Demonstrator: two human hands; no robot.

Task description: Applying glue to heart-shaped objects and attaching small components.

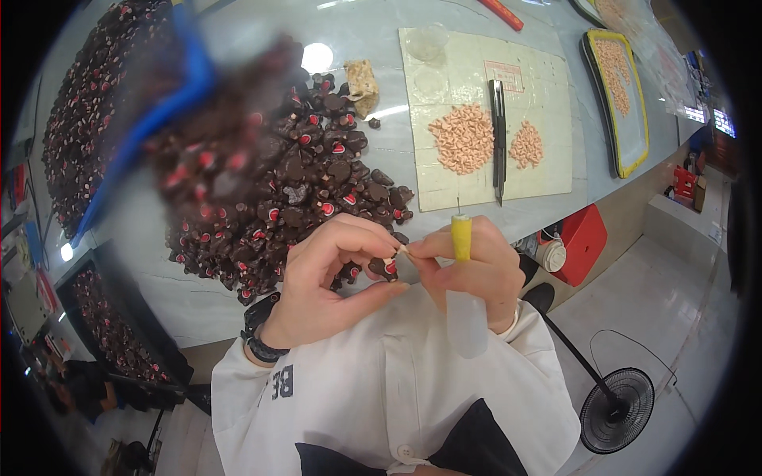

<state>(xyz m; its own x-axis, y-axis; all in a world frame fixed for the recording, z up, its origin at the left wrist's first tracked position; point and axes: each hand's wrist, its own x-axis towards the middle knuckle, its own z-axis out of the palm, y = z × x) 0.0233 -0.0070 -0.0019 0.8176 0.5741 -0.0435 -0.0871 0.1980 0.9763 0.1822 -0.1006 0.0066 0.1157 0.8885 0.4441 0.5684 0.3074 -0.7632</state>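
Observation:
Between the thumb and fingers of my left hand (329, 270) is a small dark brown figurine piece (385, 268) with a red-and-white patch. My right hand (480, 270) pinches a tiny peach-coloured piece (403, 249) against or right beside the figurine; contact cannot be made out. The same right hand also keeps a translucent squeeze bottle (466, 321) in its grip, with a yellow cap and a thin needle pointing away from me. Past my left hand spreads a large heap of similar dark pieces (317, 190).
A blurred blue scoop-like tool (151, 127) looms at the left over the heap. Ahead lies a pale board (548, 87) with peach piece piles (462, 139) and a black cutter (498, 143). A yellow-rimmed tray (641, 151) sits far right. A black fan (617, 408) stands lower right.

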